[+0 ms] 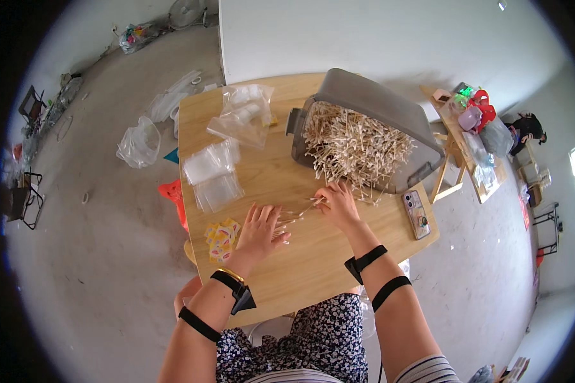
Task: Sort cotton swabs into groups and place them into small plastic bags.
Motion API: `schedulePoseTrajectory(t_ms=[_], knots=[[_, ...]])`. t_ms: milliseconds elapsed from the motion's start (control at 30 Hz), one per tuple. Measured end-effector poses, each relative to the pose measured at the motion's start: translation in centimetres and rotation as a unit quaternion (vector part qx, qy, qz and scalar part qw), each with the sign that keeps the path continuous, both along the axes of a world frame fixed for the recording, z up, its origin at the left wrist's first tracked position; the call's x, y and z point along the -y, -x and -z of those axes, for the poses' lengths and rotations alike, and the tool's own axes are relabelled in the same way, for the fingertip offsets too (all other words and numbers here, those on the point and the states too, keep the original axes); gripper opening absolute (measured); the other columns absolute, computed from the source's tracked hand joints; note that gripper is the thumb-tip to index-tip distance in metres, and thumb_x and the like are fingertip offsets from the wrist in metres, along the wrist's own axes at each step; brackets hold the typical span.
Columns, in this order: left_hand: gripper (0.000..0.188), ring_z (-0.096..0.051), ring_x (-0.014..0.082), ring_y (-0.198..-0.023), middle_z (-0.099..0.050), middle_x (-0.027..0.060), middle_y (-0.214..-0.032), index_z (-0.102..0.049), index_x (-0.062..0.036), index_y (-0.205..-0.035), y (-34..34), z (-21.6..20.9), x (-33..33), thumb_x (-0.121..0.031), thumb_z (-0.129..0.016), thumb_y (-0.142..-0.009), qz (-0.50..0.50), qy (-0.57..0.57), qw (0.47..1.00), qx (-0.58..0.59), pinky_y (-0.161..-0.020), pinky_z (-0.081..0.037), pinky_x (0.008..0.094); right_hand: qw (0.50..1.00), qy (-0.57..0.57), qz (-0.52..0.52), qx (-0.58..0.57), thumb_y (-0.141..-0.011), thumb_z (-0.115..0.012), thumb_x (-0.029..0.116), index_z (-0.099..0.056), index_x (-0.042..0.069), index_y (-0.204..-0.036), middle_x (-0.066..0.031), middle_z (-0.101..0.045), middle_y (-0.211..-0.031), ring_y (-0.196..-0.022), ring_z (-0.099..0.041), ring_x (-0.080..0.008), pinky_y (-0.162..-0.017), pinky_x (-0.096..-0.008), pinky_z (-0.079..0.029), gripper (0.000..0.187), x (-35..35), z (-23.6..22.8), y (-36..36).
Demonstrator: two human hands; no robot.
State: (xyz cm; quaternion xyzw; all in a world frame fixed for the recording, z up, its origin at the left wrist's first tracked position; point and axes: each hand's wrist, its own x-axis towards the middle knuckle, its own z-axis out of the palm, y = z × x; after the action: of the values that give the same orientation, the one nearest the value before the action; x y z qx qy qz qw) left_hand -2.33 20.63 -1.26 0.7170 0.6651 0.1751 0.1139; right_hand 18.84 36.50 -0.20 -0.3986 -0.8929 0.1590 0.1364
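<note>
A grey plastic bin lies tipped on its side on the wooden table, its mouth facing me and heaped with loose cotton swabs. Some have spilled past the rim. My right hand is just in front of the heap, fingers drawn together on a few cotton swabs whose ends poke out to the left. To the left, my left hand rests low over the tabletop with its fingers stretched out. Several swabs lie beside and partly under its fingers and thumb.
Flat clear plastic bags and more bags lie on the table's left. Small yellow printed cards are beside my left wrist. A phone sits at the right edge. A cluttered side table stands beyond it.
</note>
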Motion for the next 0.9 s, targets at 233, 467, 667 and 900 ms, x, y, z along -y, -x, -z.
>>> schedulePoseTrajectory(t_ms=[233, 467, 667, 900], knots=[[0.070, -0.041, 0.0349, -0.131, -0.045, 0.0144, -0.134, -0.043, 0.0005, -0.139, -1.2, -0.3, 3.1, -0.037, -0.069, -0.086, -0.039, 0.005, 0.995, 0.088, -0.118, -0.028, 0.0480, 0.997, 0.009, 0.010, -0.073, -0.078, -0.073, 0.011, -0.067, 0.013, -0.084, -0.0056, -0.061, -0.094, -0.099, -0.056, -0.0317, -0.089, -0.0443, -0.045, 0.008, 1.2, 1.7, -0.7], [0.073, -0.035, 0.0354, -0.137, -0.040, 0.0183, -0.142, -0.039, 0.0034, -0.142, -2.2, 2.0, 5.2, -0.039, -0.066, -0.088, -0.046, -0.073, 0.996, -0.030, -0.120, -0.024, 0.0488, 0.995, 0.015, 0.015, -0.097, -0.080, -0.071, 0.014, -0.069, 0.012, -0.085, -0.0063, -0.062, -0.095, -0.098, -0.055, -0.0314, -0.087, -0.0435, -0.045, 0.006, 4.6, 2.0, 4.1], [0.076, -0.026, 0.0404, -0.143, -0.031, 0.0216, -0.152, -0.033, 0.0034, -0.146, -3.7, 1.8, 5.9, -0.040, -0.062, -0.091, -0.068, -0.066, 0.996, 0.005, -0.119, -0.019, 0.0556, 0.993, 0.033, -0.040, -0.107, -0.079, -0.067, 0.007, -0.069, 0.011, -0.090, -0.0104, -0.060, -0.102, -0.102, -0.055, -0.0319, -0.088, -0.0447, -0.045, 0.012, 9.0, 2.4, 6.7], [0.088, -0.023, 0.0414, -0.146, -0.033, 0.0241, -0.153, -0.037, 0.0045, -0.145, -4.9, 2.0, 4.4, -0.043, -0.071, -0.080, -0.093, -0.083, 0.992, 0.000, -0.121, -0.011, 0.0553, 0.980, -0.157, 0.120, 0.003, -0.078, -0.062, 0.005, -0.066, 0.015, -0.121, -0.0146, -0.061, -0.122, -0.118, -0.053, -0.0352, -0.099, -0.0426, -0.044, 0.044, 3.1, 0.3, -2.7]])
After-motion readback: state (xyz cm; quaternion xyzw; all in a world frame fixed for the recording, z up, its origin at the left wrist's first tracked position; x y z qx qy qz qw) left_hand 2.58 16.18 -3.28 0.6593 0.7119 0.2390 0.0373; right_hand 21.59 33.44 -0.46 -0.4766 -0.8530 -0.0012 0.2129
